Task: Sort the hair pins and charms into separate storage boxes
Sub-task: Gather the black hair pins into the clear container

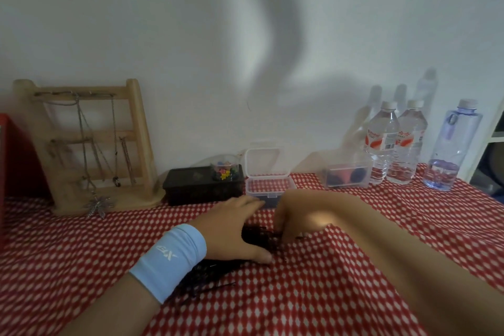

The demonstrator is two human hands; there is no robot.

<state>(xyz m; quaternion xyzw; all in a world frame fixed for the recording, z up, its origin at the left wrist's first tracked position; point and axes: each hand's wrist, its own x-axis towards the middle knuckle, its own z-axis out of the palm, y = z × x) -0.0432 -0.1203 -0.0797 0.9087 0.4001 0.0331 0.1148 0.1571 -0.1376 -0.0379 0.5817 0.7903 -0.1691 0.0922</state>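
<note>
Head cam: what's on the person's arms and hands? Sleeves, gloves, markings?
The left wrist carries a light blue elastic wristband with a white printed logo; the lettering is too blurred to read for certain. The right forearm shows no sleeve or band in view. The left grip and right grip are ungloved, and no ring or watch is visible.
</note>
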